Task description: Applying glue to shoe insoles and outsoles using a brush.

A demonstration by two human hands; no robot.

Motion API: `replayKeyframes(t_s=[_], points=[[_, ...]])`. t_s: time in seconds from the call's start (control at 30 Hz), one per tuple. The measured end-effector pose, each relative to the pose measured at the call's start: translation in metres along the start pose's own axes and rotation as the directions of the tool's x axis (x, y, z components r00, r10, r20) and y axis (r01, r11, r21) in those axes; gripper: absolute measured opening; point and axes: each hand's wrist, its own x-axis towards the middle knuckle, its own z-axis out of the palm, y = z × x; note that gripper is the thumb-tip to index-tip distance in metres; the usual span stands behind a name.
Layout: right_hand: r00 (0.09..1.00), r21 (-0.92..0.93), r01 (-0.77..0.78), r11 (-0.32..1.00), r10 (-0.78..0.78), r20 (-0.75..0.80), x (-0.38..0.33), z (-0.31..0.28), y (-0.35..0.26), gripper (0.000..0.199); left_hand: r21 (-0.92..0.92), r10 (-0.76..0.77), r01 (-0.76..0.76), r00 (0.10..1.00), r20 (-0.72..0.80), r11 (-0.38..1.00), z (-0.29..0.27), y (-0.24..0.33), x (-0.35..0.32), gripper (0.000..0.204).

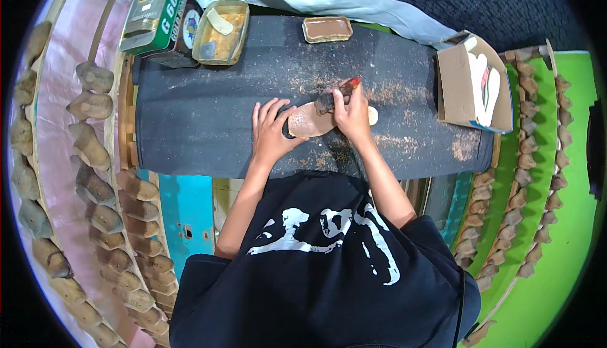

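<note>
A tan shoe sole [310, 121] lies flat on the dark cloth-covered table, its pale narrow end [373, 116] showing beyond my right hand. My left hand [269, 133] holds the wide end between thumb and index finger, its other fingers spread on the cloth. In my right hand [351, 115] is a dark, crusted brush [325, 102] with a red-tipped handle [351, 85]. Its dark end rests over the middle of the sole, and my fist hides part of both.
A metal can [152, 22] and an open tub of yellowish paste [232, 16] stand back left. Behind the sole sits a shallow brown-filled tray [327, 30]. At right, a cardboard box [456, 85] holds white soles. Racks of shoe lasts [88, 145] line both sides. Brown crumbs litter the cloth.
</note>
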Motion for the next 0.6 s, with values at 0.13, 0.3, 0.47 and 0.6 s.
replayKeyframes(t_s=[0.13,0.3,0.47,0.6], points=[[0.990,-0.151,-0.049,0.987,0.028,-0.137,-0.011,-0.036,0.011,0.024,0.042,0.018,-0.018,1.000,0.001,0.999,0.002,-0.002,-0.002,0.081],[0.937,-0.064,-0.278,0.958,0.256,-0.240,-0.026,-0.074,0.031,0.024,0.065,0.032,-0.032,0.999,0.003,0.997,0.001,-0.001,-0.004,0.077],[0.961,-0.112,-0.079,0.991,0.046,-0.272,-0.028,-0.057,0.000,0.021,0.071,0.049,-0.049,0.999,0.000,0.996,0.005,-0.003,-0.004,0.080],[0.991,-0.040,0.002,0.999,-0.008,-0.136,-0.037,-0.014,0.003,0.021,0.088,0.059,-0.057,0.998,-0.018,0.994,0.007,-0.004,-0.004,0.083]])
